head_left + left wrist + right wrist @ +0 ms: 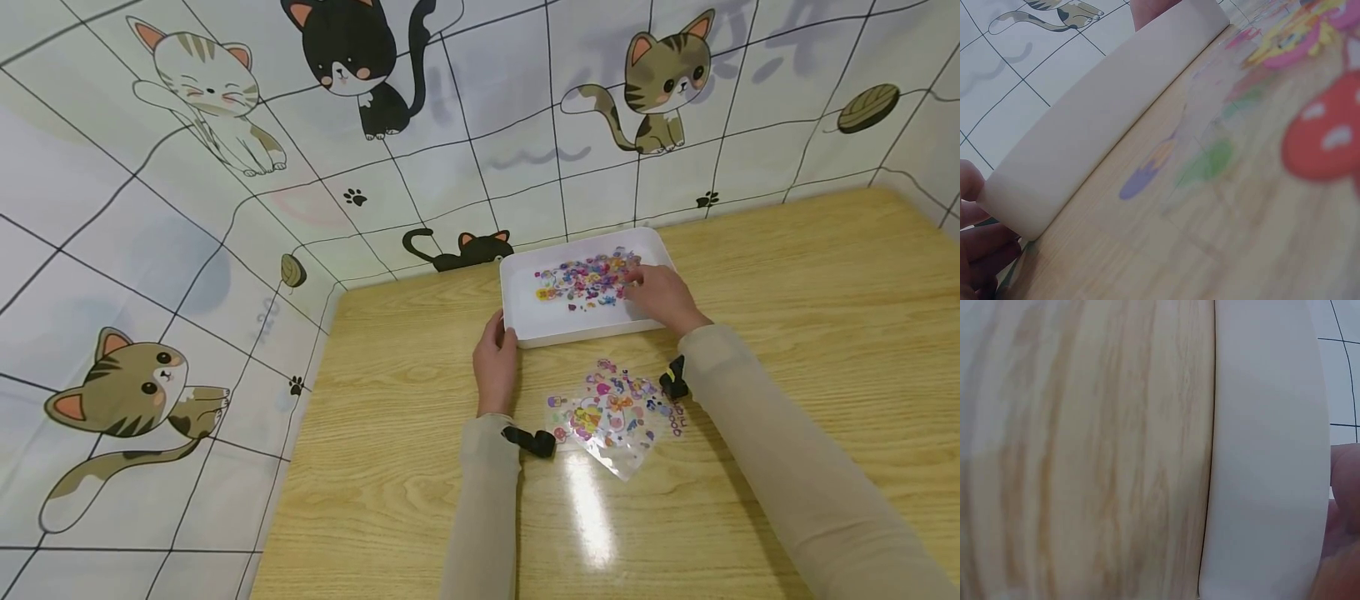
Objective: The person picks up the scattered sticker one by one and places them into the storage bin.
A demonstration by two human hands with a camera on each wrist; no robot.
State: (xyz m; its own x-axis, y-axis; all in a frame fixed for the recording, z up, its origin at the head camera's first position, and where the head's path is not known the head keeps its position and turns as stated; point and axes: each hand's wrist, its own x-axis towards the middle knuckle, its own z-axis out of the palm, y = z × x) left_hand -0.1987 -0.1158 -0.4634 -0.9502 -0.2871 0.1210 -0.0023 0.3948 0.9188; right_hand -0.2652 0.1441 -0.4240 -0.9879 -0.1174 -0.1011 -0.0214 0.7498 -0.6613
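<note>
A shallow white tray (540,321) stands against the back wall, holding a loose spread of small colourful stickers (592,277). My left hand (496,367) holds the tray's front left corner; in the left wrist view its fingers (988,250) lie around that corner. Over the right end of the tray, my right hand (663,296) reaches in with its fingertips at the edge of the stickers. Whether it pinches one cannot be seen. In the right wrist view the tray's wall (1266,450) hides part of that hand.
In front of the tray, between my forearms, lies a clear plastic bag (618,454) with colourful sticker prints. Each wrist wears a black strap with a small camera. Walls with cat drawings (457,167) bound the wooden table (390,467) at the back and left.
</note>
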